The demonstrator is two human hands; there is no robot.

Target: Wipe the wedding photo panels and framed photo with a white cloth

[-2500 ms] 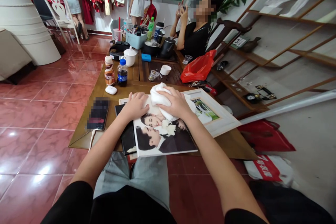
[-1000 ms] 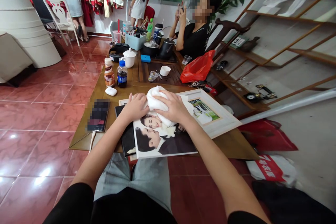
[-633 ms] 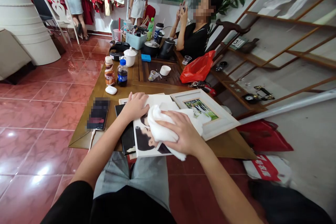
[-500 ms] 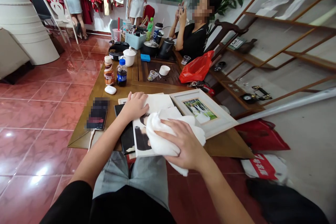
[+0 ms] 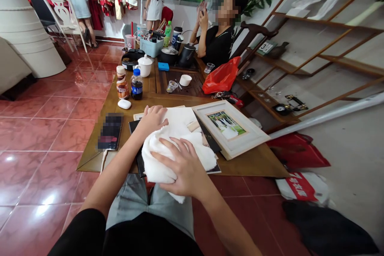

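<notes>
A large photo print with a pale surface lies on the table before me, over a black board or folder. My left hand rests flat on the print's upper left part, fingers stretched out. In my right hand is a bunched white cloth, pressed against the print's lower left part. The cloth hides much of the printed picture. Just right of the print, a white picture frame holding a small outdoor photo lies at a slant.
Left on the table are a cabled phone, a white earbud case, a cola bottle and a brown drink bottle. Farther back are a lidded white mug, a red plastic bag and a seated person.
My right hand has wiped the white cloth leftward across the print, baring part of its right side and covering the dark picture area at left. My left hand stays on the print.
</notes>
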